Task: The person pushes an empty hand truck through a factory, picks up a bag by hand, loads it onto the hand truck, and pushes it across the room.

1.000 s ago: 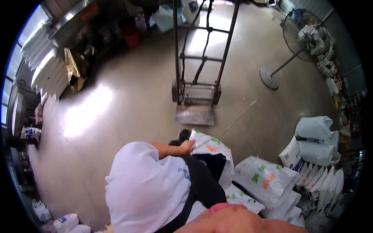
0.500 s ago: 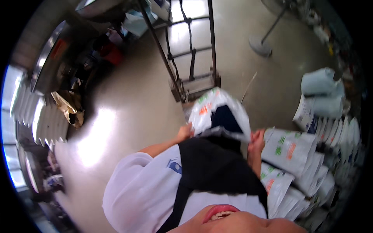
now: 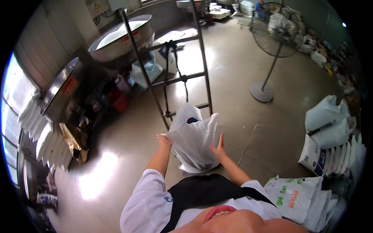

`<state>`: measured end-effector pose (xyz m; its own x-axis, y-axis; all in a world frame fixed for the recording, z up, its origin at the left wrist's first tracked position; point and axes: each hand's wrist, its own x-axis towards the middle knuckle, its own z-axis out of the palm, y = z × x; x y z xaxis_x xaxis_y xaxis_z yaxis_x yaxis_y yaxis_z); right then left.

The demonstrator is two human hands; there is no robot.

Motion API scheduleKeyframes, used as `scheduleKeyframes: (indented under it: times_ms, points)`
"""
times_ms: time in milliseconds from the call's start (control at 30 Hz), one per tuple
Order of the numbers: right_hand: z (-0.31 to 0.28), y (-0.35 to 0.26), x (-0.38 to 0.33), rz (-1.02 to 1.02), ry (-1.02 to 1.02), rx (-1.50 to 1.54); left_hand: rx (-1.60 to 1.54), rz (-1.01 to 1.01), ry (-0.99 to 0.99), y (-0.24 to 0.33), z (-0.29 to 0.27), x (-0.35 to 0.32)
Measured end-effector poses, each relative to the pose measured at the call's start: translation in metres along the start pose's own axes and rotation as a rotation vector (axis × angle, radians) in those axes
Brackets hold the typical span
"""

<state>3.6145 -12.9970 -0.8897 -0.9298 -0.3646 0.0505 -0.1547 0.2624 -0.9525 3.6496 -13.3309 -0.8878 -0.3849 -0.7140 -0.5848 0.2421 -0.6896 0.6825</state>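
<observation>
Clearly the person has a white sack (image 3: 194,145) up off the floor in front of the chest, at about 12 o'clock from the body. The left hand (image 3: 163,140) clamps the sack's upper left corner; the right hand (image 3: 218,149) presses flat against its right side, fingers spread, and whether they curl around the edge cannot be told. The sack hangs just before the hand truck (image 3: 175,73), whose dark frame rises at 12 o'clock with a black strap dangling over a rung.

In judgement, the weak point is the right side: an open palm on slick woven plastic could let the sack slide and drop, or swing into the truck's rails. The glossy floor (image 3: 97,174) at 9 o'clock may also give poor footing under load.

Going left to right among packages and signs: a row of white bags (image 3: 37,128) stands on edge at 9 o'clock; 2 round steel tubs (image 3: 116,37) at 10 and 11 o'clock each bear a small red rectangular label on the rim; a red bucket (image 3: 118,101) sits below them. On the wall at 11 o'clock hangs a small yellow and white placard (image 3: 97,7). A pedestal fan (image 3: 272,39) stands at 1 o'clock. At 3 o'clock plump pale sacks (image 3: 326,120) lie stacked over a white box with a blue mark (image 3: 312,155). At 5 o'clock sits a white sack printed in green and orange (image 3: 291,196).
</observation>
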Motion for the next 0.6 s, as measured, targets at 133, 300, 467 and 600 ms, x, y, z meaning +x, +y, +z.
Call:
scheduleKeyframes:
  times_ms: [133,300,467,600]
  points:
    - [-0.121,0.089,-0.102,0.569,-0.413,0.01,0.184,-0.137,-0.05,-0.041,0.05,-0.019]
    - [-0.225,0.126,-0.189,0.725,-0.324,-0.358,0.149,-0.055,-0.255,-0.029,0.027,0.01]
    - [-0.229,0.147,-0.208,0.92,-0.317,-0.248,0.757,-0.002,-0.156,-0.026,-0.018,-0.049]
    - [-0.202,0.163,-0.192,0.919,-0.418,-0.162,1.258,-0.324,-0.031,-0.003,-0.152,-0.075]
